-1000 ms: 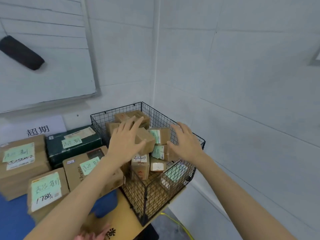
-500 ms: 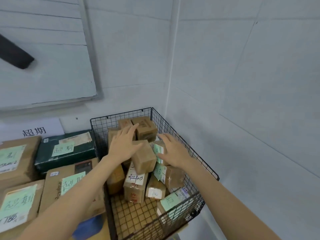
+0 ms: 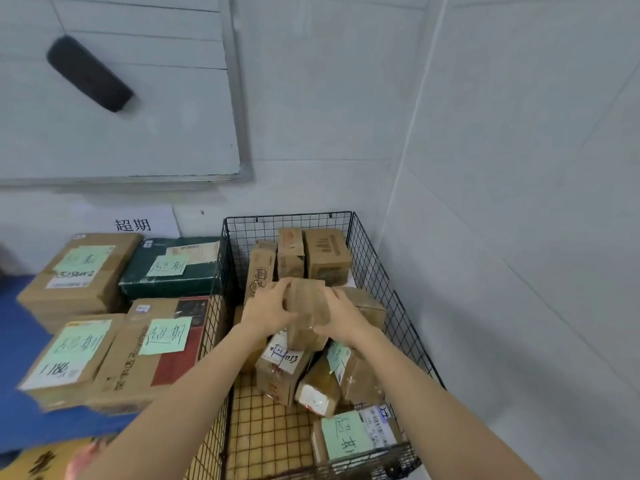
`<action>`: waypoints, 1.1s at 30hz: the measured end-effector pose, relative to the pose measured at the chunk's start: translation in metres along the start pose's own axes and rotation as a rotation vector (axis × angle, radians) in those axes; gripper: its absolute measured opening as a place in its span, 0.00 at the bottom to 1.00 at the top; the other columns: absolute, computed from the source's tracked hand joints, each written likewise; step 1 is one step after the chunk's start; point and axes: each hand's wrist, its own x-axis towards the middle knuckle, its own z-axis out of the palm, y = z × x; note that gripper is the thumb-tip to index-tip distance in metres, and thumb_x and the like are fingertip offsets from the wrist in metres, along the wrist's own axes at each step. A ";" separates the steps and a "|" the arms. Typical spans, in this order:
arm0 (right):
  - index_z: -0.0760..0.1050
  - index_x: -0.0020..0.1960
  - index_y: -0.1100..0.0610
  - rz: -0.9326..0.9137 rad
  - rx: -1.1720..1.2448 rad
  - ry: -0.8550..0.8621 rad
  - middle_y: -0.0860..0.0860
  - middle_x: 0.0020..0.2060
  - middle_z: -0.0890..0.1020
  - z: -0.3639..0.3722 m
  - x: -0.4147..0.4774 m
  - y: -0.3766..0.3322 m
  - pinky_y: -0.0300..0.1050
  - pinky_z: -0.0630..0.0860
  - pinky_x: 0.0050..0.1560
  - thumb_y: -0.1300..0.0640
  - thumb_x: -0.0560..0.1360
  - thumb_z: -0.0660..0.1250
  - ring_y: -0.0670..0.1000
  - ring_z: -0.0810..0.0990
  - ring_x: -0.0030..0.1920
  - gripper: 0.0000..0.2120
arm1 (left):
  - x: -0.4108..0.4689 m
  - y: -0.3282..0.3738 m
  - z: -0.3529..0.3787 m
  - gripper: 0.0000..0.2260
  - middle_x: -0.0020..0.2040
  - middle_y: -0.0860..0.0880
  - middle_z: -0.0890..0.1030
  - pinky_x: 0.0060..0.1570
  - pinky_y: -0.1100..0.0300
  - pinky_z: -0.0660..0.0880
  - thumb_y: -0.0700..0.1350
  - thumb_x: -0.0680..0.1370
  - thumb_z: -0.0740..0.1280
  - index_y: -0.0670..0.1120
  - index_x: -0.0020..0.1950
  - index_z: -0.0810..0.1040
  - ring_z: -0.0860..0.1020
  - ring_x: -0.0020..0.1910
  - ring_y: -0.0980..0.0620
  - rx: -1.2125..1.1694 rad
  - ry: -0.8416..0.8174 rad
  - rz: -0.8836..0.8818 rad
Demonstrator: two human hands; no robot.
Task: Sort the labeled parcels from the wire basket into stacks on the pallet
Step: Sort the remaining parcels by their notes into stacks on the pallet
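Observation:
A black wire basket stands in the corner, filled with several cardboard parcels, some with green or white labels. A small brown taped parcel stands on top of the pile in the middle. My left hand grips its left side and my right hand grips its right side. Below it lies a parcel with a white handwritten label, and near the front a parcel with a green label.
Left of the basket, larger boxes with green labels and a dark green box lie stacked on a blue surface. Walls close in behind and to the right. A whiteboard hangs above.
Both hands have closed in on the small brown parcel and now grip it from both sides. The view has shifted closer over the basket.

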 end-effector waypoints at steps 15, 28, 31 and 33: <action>0.57 0.78 0.49 -0.055 0.112 -0.055 0.51 0.69 0.71 0.022 0.037 0.016 0.55 0.73 0.67 0.57 0.71 0.76 0.53 0.71 0.69 0.42 | 0.004 -0.022 0.039 0.39 0.71 0.47 0.71 0.65 0.57 0.70 0.45 0.71 0.76 0.48 0.77 0.61 0.70 0.68 0.50 -0.279 -0.040 -0.020; 0.54 0.79 0.46 -0.246 0.340 0.159 0.46 0.73 0.68 -0.027 0.017 -0.023 0.58 0.72 0.68 0.46 0.68 0.78 0.50 0.71 0.70 0.47 | -0.012 0.004 -0.035 0.35 0.64 0.53 0.74 0.57 0.62 0.75 0.43 0.71 0.77 0.48 0.74 0.65 0.75 0.61 0.54 -0.536 0.268 0.096; 0.53 0.80 0.48 -0.269 0.430 0.235 0.47 0.71 0.70 -0.046 0.010 -0.036 0.57 0.73 0.68 0.52 0.69 0.79 0.50 0.73 0.68 0.48 | -0.019 0.017 -0.057 0.37 0.60 0.55 0.75 0.57 0.61 0.75 0.45 0.70 0.77 0.48 0.75 0.64 0.76 0.55 0.60 -0.584 0.343 0.122; 0.54 0.80 0.50 -0.280 0.461 0.288 0.48 0.69 0.71 -0.057 0.006 -0.045 0.55 0.73 0.68 0.54 0.70 0.78 0.49 0.74 0.66 0.47 | -0.023 0.025 -0.068 0.38 0.61 0.52 0.74 0.55 0.64 0.74 0.47 0.70 0.77 0.48 0.76 0.64 0.74 0.54 0.63 -0.608 0.382 0.141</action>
